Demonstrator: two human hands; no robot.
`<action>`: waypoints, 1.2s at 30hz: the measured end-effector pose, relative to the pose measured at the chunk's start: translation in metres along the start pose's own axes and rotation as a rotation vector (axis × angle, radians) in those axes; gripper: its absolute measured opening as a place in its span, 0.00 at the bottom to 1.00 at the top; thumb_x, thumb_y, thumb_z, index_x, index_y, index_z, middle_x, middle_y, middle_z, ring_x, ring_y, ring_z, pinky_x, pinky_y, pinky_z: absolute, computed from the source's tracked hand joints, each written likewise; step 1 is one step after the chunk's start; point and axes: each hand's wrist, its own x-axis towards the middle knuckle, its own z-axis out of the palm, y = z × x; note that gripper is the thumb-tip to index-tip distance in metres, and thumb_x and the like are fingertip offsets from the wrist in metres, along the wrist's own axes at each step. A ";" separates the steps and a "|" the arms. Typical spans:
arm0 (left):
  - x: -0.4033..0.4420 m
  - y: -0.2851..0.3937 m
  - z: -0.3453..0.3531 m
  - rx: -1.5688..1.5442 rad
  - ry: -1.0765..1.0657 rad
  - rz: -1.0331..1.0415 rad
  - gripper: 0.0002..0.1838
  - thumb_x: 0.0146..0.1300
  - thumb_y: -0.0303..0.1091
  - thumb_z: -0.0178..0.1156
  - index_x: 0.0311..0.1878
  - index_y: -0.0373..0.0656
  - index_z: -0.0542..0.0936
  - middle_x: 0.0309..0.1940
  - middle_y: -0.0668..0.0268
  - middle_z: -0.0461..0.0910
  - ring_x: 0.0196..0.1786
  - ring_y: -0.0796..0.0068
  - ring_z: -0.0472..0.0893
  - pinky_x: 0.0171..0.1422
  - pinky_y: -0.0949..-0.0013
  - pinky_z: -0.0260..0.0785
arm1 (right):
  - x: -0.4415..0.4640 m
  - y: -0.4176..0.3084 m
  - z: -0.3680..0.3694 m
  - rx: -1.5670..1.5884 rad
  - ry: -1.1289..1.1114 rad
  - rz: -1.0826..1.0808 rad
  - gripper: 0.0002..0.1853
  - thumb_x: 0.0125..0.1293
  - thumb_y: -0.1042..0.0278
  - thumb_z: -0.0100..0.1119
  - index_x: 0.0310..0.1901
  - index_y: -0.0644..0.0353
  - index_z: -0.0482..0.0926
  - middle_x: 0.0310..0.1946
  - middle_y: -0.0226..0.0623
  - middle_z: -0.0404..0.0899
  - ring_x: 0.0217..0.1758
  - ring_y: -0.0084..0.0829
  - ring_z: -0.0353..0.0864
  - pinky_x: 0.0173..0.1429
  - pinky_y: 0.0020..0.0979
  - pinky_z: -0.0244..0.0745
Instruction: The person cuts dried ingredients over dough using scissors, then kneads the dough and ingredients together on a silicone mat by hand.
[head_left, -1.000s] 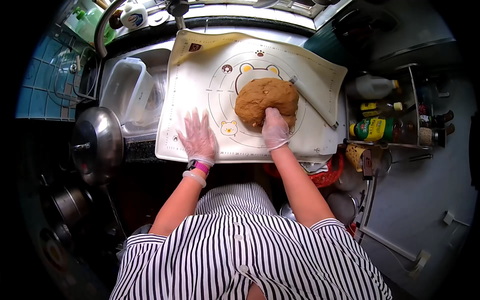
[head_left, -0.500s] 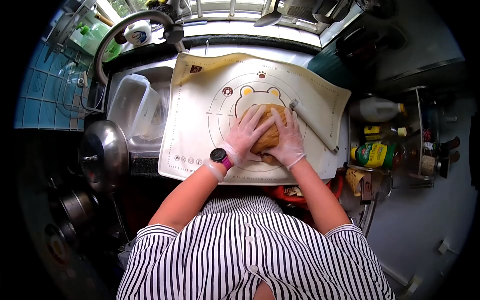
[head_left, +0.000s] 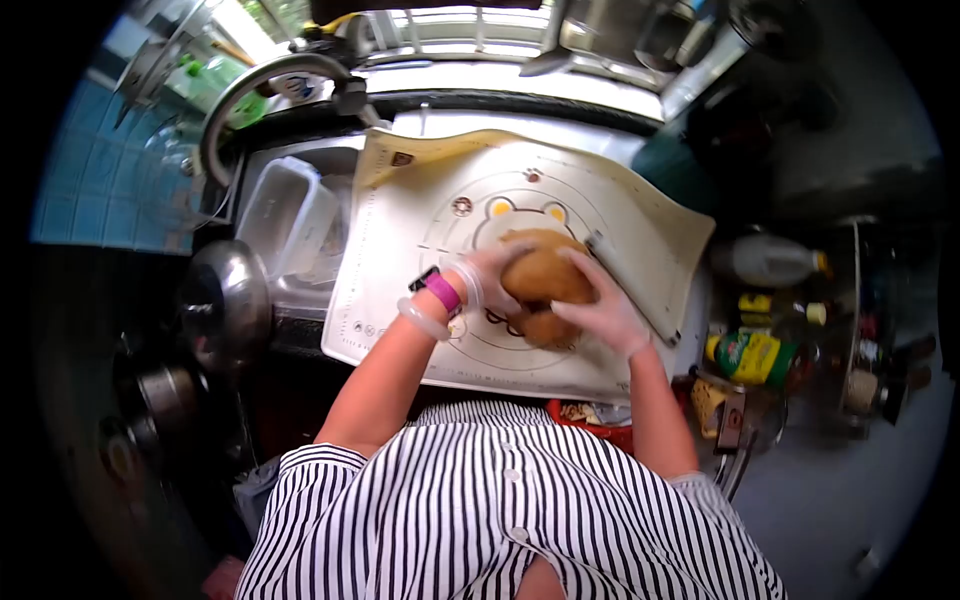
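Observation:
A brown lump of dough (head_left: 545, 278) rests near the middle of the cream mat (head_left: 400, 215), its lower part folded beneath a rounded top. My left hand (head_left: 490, 276), in a clear glove, curves round the dough's left side, with its fingertips partly hidden and blurred. On the right side, my gloved right hand (head_left: 610, 314) holds the dough with thumb and fingers apart around its edge. The printed bear face on the mat shows just behind the dough. A rolling pin (head_left: 632, 288) lies to the right, partly wrapped by the mat's folded side.
A clear plastic tub (head_left: 285, 220) sits in the sink on the left, below the curved faucet (head_left: 222, 115). A metal lid (head_left: 225, 300) stands at the lower left. Bottles (head_left: 755, 355) fill a rack on the right. A red container (head_left: 610, 432) is below the mat's front edge.
My left hand has come from the mat to the dough, joining my right hand. Since half a second ago, both hands have slid from its top to its sides. The view has shifted.

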 end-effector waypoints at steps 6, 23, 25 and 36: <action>-0.049 0.033 0.073 0.318 0.712 0.090 0.48 0.59 0.62 0.68 0.75 0.39 0.68 0.71 0.43 0.70 0.76 0.40 0.67 0.80 0.41 0.56 | -0.046 -0.013 0.031 -0.861 0.485 -0.240 0.37 0.69 0.45 0.65 0.76 0.49 0.70 0.79 0.52 0.61 0.83 0.56 0.56 0.83 0.60 0.46; -0.026 -0.014 0.099 0.219 0.764 -0.090 0.42 0.71 0.55 0.56 0.82 0.43 0.58 0.82 0.53 0.55 0.84 0.50 0.54 0.85 0.39 0.40 | 0.034 -0.039 0.038 -0.541 0.369 -0.605 0.32 0.82 0.53 0.46 0.79 0.63 0.61 0.78 0.54 0.62 0.83 0.54 0.55 0.84 0.50 0.49; -0.028 -0.018 0.106 0.213 0.807 -0.093 0.44 0.71 0.55 0.56 0.82 0.41 0.57 0.82 0.52 0.55 0.84 0.50 0.54 0.85 0.41 0.42 | 0.044 0.029 0.062 -1.231 0.109 -0.465 0.34 0.82 0.46 0.43 0.79 0.62 0.61 0.78 0.55 0.61 0.83 0.54 0.55 0.83 0.51 0.51; -0.256 0.016 0.148 -0.355 1.435 0.235 0.40 0.76 0.53 0.58 0.83 0.45 0.56 0.81 0.51 0.60 0.82 0.53 0.62 0.85 0.54 0.54 | 0.017 -0.038 0.106 -1.358 0.050 -0.209 0.40 0.78 0.35 0.46 0.82 0.51 0.56 0.82 0.46 0.57 0.84 0.48 0.57 0.82 0.54 0.55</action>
